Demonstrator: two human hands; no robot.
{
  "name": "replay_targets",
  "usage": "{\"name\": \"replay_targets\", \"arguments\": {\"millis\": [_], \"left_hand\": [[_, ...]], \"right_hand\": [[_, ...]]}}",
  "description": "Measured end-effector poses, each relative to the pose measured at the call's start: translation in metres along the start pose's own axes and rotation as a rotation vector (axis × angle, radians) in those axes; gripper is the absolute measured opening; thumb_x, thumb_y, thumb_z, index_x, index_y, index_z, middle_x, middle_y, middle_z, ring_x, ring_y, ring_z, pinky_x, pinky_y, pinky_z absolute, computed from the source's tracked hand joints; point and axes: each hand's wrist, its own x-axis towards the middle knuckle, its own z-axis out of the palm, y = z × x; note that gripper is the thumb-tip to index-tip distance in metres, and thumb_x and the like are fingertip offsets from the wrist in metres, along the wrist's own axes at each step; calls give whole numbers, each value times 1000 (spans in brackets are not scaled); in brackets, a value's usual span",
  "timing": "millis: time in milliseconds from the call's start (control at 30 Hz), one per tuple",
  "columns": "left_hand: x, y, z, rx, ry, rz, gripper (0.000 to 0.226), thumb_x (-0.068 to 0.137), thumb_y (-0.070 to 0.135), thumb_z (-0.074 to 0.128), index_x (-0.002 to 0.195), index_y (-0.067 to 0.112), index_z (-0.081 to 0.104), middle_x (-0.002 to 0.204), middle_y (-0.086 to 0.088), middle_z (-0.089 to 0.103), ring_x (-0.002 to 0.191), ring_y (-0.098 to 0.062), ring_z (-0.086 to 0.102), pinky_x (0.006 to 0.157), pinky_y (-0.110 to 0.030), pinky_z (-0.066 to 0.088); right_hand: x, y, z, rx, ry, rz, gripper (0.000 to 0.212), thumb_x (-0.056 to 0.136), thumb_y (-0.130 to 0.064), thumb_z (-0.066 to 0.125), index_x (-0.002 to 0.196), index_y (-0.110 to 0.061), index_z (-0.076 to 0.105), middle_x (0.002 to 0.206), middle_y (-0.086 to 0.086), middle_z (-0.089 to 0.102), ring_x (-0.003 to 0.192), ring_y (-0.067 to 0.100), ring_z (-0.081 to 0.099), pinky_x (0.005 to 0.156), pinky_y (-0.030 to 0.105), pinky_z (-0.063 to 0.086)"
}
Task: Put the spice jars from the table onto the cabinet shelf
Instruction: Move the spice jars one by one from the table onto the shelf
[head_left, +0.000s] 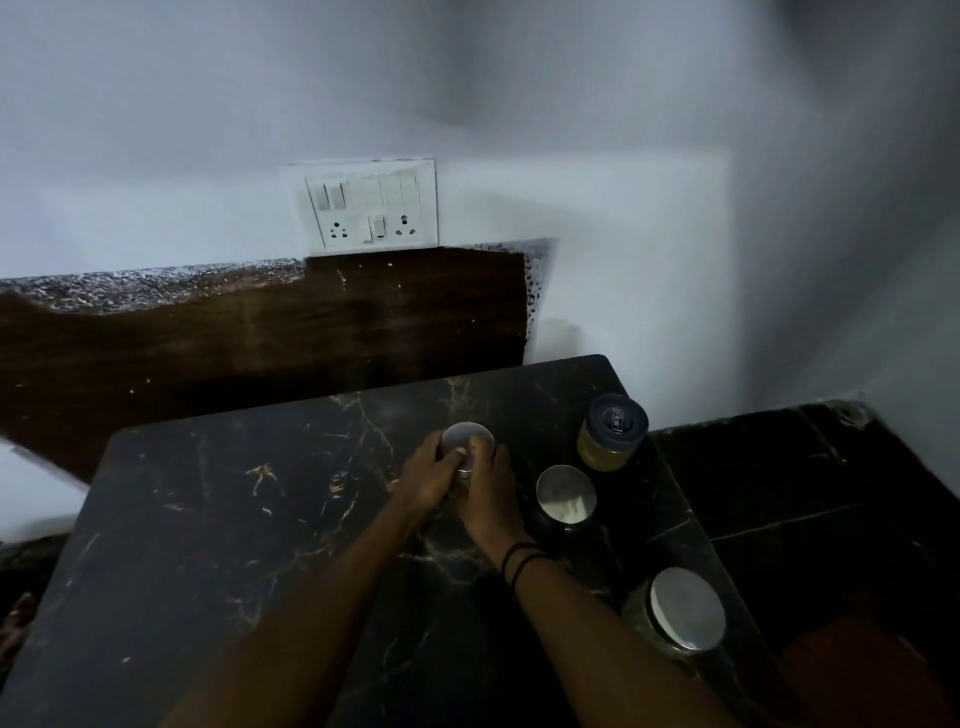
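Observation:
A spice jar with a round steel lid (466, 439) stands on the black marble table (218, 519) near its middle. My left hand (428, 478) grips the jar from the left and my right hand (491, 493) grips it from the right, a thumb over the lid's front rim. Along the table's right side stand three more jars: a dark-blue-lidded jar with yellowish contents (613, 431) at the back, a steel-lidded jar (566, 493) in the middle, and a larger steel-lidded jar (685, 608) nearest me. No cabinet shelf is in view.
Behind the table a dark wooden panel (260, 332) leans against the white wall, under a switch and socket plate (371, 205). A speckled stone counter edge (130, 286) runs at the left. Dark floor tiles (810, 493) lie to the right of the table.

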Motion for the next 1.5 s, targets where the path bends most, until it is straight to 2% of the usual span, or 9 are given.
{"name": "replay_targets", "arguments": {"millis": [100, 267, 467, 667, 767, 933, 1167, 1367, 1500], "left_hand": [[-3, 6, -2, -118, 59, -11, 29, 106, 27, 39, 123, 12, 58, 115, -10, 64, 99, -20, 64, 83, -35, 54], [-4, 19, -14, -251, 259, -7, 34, 107, 24, 38, 104, 1, 63, 100, -17, 65, 88, -24, 62, 76, -33, 52], [-7, 28, -30, -205, 271, 128, 29, 101, 30, 52, 86, 7, 61, 83, -6, 63, 74, -13, 62, 70, -32, 49], [-26, 50, -29, -534, 57, 48, 43, 95, 50, 53, 118, 15, 65, 111, -8, 73, 99, -21, 72, 74, -33, 58], [-37, 57, -27, -597, 53, 28, 47, 98, 48, 48, 126, 14, 61, 115, -12, 72, 99, -23, 73, 69, -32, 60], [-50, 66, -30, -640, 74, 40, 45, 102, 45, 41, 128, 13, 60, 118, -19, 70, 107, -34, 68, 86, -47, 59], [-56, 125, -51, -684, 179, 140, 47, 102, 38, 46, 124, -1, 62, 121, -32, 65, 116, -51, 59, 100, -66, 45], [-65, 218, -99, -717, 131, 360, 44, 101, 46, 44, 113, 13, 71, 108, -19, 75, 97, -34, 72, 77, -44, 61], [-74, 290, -131, -699, 209, 540, 42, 101, 46, 47, 115, 11, 62, 107, -14, 74, 91, -26, 73, 70, -41, 61]], "right_hand": [[6, -2, -6, 173, 64, 32, 73, 87, -30, 71, 146, -19, 30, 146, 9, 39, 129, 22, 48, 103, 36, 47], [15, -11, -27, 374, 202, -51, 71, 78, -28, 78, 135, -29, 36, 139, 2, 44, 118, 5, 45, 84, 2, 38], [33, -24, -67, 767, 38, 13, 61, 85, -28, 63, 137, -33, 31, 123, 2, 60, 103, 16, 63, 81, 27, 52], [39, -34, -81, 967, -54, 57, 43, 86, -39, 46, 123, -18, 54, 111, 12, 64, 95, 26, 65, 68, 29, 52], [34, -36, -79, 1016, -97, 81, 41, 87, -41, 48, 120, -18, 57, 115, 16, 64, 97, 28, 65, 72, 34, 54], [27, -43, -80, 1062, -141, 91, 37, 88, -41, 56, 120, -22, 56, 122, 19, 62, 109, 39, 63, 90, 55, 54], [29, -96, -120, 1116, -122, -26, 41, 86, -42, 54, 124, -27, 53, 118, 10, 65, 100, 25, 66, 82, 41, 55], [41, -173, -197, 1063, -182, -273, 74, 79, -18, 47, 151, -31, 32, 136, 8, 59, 119, 27, 60, 97, 48, 53], [45, -234, -259, 1014, -120, -439, 68, 78, -18, 49, 143, -40, 41, 127, -3, 65, 104, 13, 67, 81, 33, 57]]}}
